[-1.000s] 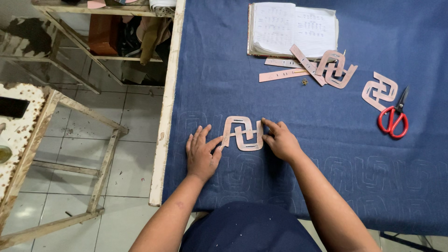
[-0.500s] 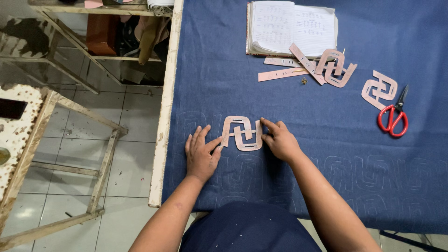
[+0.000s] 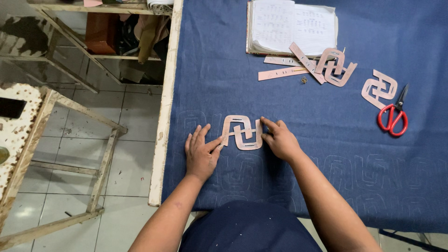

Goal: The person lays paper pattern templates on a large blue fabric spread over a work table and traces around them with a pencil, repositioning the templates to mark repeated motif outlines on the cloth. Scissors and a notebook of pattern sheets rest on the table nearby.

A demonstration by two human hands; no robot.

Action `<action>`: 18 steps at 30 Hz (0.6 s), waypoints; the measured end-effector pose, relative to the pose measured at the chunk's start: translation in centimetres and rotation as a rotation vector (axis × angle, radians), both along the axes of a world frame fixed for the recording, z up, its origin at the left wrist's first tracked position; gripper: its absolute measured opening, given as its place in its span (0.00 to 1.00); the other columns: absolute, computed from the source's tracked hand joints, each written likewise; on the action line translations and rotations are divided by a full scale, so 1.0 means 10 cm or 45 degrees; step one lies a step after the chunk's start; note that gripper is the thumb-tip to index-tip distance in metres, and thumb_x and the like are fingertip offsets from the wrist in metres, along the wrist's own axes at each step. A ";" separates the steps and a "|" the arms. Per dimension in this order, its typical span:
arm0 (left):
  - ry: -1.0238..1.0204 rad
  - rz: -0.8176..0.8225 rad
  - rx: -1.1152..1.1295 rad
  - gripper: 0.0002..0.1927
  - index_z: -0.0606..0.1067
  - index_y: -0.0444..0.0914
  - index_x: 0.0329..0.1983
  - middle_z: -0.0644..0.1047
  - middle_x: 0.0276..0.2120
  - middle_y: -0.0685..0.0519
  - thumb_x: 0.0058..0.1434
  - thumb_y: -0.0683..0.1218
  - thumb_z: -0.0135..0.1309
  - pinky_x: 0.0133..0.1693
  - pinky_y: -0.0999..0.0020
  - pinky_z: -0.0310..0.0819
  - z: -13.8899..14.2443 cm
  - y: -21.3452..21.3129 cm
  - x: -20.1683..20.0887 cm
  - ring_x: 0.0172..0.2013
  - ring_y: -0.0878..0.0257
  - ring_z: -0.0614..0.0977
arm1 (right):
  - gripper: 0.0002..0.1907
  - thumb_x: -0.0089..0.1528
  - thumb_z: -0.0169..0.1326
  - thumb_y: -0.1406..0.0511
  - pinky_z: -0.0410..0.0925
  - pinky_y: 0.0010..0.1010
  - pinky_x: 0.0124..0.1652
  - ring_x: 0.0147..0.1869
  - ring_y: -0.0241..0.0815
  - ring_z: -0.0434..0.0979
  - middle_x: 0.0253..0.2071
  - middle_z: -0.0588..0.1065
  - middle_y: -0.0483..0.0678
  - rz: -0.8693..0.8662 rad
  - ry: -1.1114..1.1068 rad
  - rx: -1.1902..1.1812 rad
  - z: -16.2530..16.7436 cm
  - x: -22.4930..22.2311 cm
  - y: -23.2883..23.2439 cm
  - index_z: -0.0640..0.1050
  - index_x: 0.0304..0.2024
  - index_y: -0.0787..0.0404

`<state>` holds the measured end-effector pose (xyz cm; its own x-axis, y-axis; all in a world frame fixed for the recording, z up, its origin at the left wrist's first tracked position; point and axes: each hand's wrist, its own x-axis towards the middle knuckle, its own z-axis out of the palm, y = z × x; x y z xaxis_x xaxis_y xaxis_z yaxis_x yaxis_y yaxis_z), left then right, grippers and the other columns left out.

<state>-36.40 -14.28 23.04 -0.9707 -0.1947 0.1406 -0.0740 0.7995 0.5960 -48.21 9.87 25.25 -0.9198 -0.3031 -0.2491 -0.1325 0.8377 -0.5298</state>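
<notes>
At frame centre, a pink interlocking-loop cardboard template (image 3: 241, 132) lies flat on the blue denim-covered surface (image 3: 298, 163). Left hand (image 3: 201, 153) and right hand (image 3: 279, 139), open, press its ends. It looks light and bendable; best held by the edges.

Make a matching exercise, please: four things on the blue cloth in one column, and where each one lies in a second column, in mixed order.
Things:
1. pink template
2. red scissors
3. open notebook
4. pink strip

Places:
A. far edge of the cloth
B. between the left hand and right hand
C. just below the notebook
D. far right

Pairs: 1-B, 2-D, 3-A, 4-C
</notes>
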 end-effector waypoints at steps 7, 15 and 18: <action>0.006 -0.123 -0.153 0.15 0.80 0.40 0.48 0.68 0.65 0.45 0.58 0.43 0.53 0.64 0.45 0.46 -0.10 0.10 -0.14 0.68 0.45 0.63 | 0.31 0.62 0.57 0.61 0.71 0.38 0.50 0.49 0.48 0.78 0.47 0.72 0.49 0.000 0.009 -0.037 0.02 0.00 0.00 0.69 0.69 0.42; -0.106 -0.486 -0.614 0.20 0.70 0.25 0.60 0.68 0.58 0.28 0.68 0.41 0.46 0.58 0.50 0.75 -0.29 0.65 -0.30 0.57 0.37 0.73 | 0.25 0.61 0.57 0.63 0.71 0.40 0.48 0.47 0.53 0.77 0.46 0.73 0.53 0.001 0.126 -0.035 0.06 -0.06 -0.09 0.74 0.62 0.50; 0.093 -0.441 -0.627 0.20 0.69 0.31 0.57 0.64 0.57 0.20 0.63 0.43 0.46 0.55 0.40 0.72 -0.26 0.74 -0.26 0.56 0.26 0.70 | 0.13 0.66 0.56 0.64 0.71 0.40 0.49 0.49 0.54 0.77 0.47 0.74 0.54 0.061 0.371 -0.230 0.12 -0.11 -0.24 0.81 0.52 0.58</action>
